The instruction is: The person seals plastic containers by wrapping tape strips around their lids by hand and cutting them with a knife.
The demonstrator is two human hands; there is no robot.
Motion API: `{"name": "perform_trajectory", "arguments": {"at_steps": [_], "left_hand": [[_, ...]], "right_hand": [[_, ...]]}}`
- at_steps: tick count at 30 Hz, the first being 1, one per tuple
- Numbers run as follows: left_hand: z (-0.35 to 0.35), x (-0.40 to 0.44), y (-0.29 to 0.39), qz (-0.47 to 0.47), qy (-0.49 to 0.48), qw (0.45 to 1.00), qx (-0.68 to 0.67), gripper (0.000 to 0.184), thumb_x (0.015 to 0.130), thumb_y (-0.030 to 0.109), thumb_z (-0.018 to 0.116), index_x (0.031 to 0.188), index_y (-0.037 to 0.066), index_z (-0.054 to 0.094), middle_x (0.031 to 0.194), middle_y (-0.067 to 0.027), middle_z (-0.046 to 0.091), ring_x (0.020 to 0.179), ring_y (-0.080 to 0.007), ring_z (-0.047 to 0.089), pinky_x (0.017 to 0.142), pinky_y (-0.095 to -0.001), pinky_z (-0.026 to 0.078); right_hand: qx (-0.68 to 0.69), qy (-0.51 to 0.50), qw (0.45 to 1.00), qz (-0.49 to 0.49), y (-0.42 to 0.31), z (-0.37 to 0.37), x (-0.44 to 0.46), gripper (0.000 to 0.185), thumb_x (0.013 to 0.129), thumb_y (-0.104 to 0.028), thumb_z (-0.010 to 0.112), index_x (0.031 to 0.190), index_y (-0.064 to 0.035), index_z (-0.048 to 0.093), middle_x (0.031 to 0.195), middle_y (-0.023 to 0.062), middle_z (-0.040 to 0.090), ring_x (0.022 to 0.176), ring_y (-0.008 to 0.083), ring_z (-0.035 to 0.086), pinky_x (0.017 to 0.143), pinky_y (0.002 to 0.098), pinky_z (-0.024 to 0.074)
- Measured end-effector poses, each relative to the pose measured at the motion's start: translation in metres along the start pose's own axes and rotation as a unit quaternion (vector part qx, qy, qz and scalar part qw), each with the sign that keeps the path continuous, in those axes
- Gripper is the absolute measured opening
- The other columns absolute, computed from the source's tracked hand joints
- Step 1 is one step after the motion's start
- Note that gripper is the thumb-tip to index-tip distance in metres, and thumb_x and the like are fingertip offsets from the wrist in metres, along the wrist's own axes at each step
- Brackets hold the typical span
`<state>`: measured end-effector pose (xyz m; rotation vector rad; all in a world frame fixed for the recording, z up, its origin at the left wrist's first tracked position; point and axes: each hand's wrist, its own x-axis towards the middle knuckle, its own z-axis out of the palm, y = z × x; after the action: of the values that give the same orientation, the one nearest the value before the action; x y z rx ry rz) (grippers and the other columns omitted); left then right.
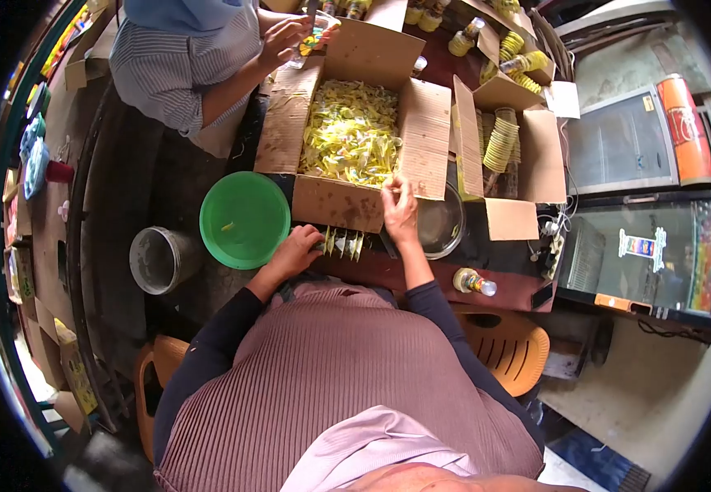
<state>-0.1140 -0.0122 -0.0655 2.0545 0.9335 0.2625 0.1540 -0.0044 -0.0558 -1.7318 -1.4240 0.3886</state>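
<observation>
My left hand is curled at the left end of a row of yellow-edged, whitish pieces at the table's near edge. Its fingertips are partly hidden there. My right hand has its fingers pinched together over the near right corner of an open cardboard box. Whatever it pinches is too small to name. Inside that box lies a heap of yellow and whitish strips. Left of my left hand sits a round green basin with a small yellow piece in it.
Stacked yellow cups stand in a second box at right. A clear round container and a bottle are nearer. A grey bucket stands left. Across the table, a person in a striped sleeve holds a colourful clear cup.
</observation>
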Motion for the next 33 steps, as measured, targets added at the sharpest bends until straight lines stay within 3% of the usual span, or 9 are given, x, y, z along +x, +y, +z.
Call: {"name": "perform_trajectory", "arguments": {"at_steps": [4,7,9,14,15,17,24,27,33], "left_hand": [[0.008,0.011,0.009,0.083,-0.026,0.994,0.068,0.048,0.071,0.009,0.072,0.116,0.008,0.055,0.119,-0.0104,0.050,0.115,-0.0317,0.045,0.095,-0.0395,0.042],[0.018,0.018,0.010,0.111,-0.054,0.982,0.140,0.066,0.069,0.010,0.074,0.130,0.012,0.047,0.129,-0.0106,0.046,0.119,-0.0318,0.042,0.100,-0.0394,0.039],[0.025,0.022,0.012,0.144,-0.043,0.971,0.185,0.071,0.069,0.011,0.074,0.133,0.013,0.044,0.132,-0.0103,0.044,0.120,-0.0315,0.042,0.101,-0.0394,0.038],[0.054,0.030,-0.011,0.161,-0.082,0.955,0.234,0.070,0.073,0.012,0.070,0.137,0.013,0.041,0.139,-0.0106,0.040,0.120,-0.0317,0.043,0.101,-0.0384,0.039],[0.056,0.031,-0.012,0.165,-0.084,0.954,0.235,0.070,0.073,0.012,0.070,0.137,0.013,0.041,0.139,-0.0106,0.040,0.120,-0.0317,0.043,0.101,-0.0384,0.039],[0.058,0.031,-0.015,0.182,-0.091,0.951,0.235,0.060,0.078,0.010,0.060,0.135,0.011,0.042,0.137,-0.0089,0.043,0.112,-0.0300,0.049,0.089,-0.0353,0.049],[0.060,0.035,0.006,0.210,-0.088,0.953,0.198,0.048,0.078,0.008,0.058,0.125,0.005,0.050,0.131,-0.0079,0.048,0.103,-0.0275,0.053,0.073,-0.0316,0.056],[0.062,0.037,0.004,0.152,-0.134,0.957,0.207,0.060,0.074,0.010,0.068,0.130,0.006,0.045,0.133,-0.0098,0.045,0.111,-0.0305,0.049,0.086,-0.0346,0.050],[0.061,0.039,0.016,0.119,-0.140,0.962,0.202,0.071,0.073,0.020,0.073,0.134,0.006,0.040,0.133,-0.0124,0.044,0.114,-0.0315,0.047,0.094,-0.0396,0.044]], "right_hand": [[-0.063,-0.097,0.982,0.146,-0.021,-0.005,-0.064,0.025,0.085,-0.027,0.064,0.092,-0.0034,0.058,0.091,0.0147,0.058,0.082,0.0310,0.061,0.072,0.0422,0.0481],[-0.108,-0.197,0.939,0.260,-0.002,0.003,-0.101,0.041,0.084,-0.043,0.064,0.100,-0.0049,0.060,0.100,0.0146,0.061,0.094,0.0314,0.062,0.079,0.0420,0.0489],[-0.052,-0.221,0.937,0.266,0.026,0.019,-0.116,0.048,0.084,-0.042,0.063,0.112,-0.0031,0.059,0.108,0.0171,0.062,0.100,0.0324,0.061,0.085,0.0415,0.0479],[0.077,-0.207,0.922,0.317,0.037,0.034,-0.124,0.046,0.084,-0.028,0.065,0.119,0.0000,0.057,0.097,0.0164,0.068,0.089,0.0255,0.066,0.080,0.0339,0.0502],[0.080,-0.197,0.917,0.336,0.038,0.034,-0.125,0.041,0.084,-0.018,0.066,0.117,0.0040,0.058,0.096,0.0125,0.069,0.088,0.0155,0.065,0.079,0.0283,0.0492],[0.103,-0.175,0.917,0.344,0.039,0.031,-0.130,0.039,0.084,-0.018,0.066,0.116,0.0034,0.059,0.095,0.0117,0.069,0.087,0.0143,0.064,0.077,0.0279,0.0491],[0.063,-0.104,0.917,0.379,0.025,0.002,-0.140,0.038,0.075,-0.020,0.068,0.109,-0.0019,0.064,0.086,0.0083,0.071,0.076,0.0137,0.065,0.071,0.0286,0.0504],[-0.023,-0.011,0.933,0.360,0.036,-0.025,-0.134,0.035,0.071,-0.018,0.069,0.103,-0.0052,0.067,0.082,0.0138,0.070,0.076,0.0217,0.068,0.073,0.0325,0.0522],[0.023,-0.033,0.936,0.350,0.033,-0.067,-0.135,0.034,0.076,-0.014,0.071,0.107,-0.0039,0.064,0.080,0.0072,0.070,0.072,0.0141,0.065,0.069,0.0289,0.0510]]}}
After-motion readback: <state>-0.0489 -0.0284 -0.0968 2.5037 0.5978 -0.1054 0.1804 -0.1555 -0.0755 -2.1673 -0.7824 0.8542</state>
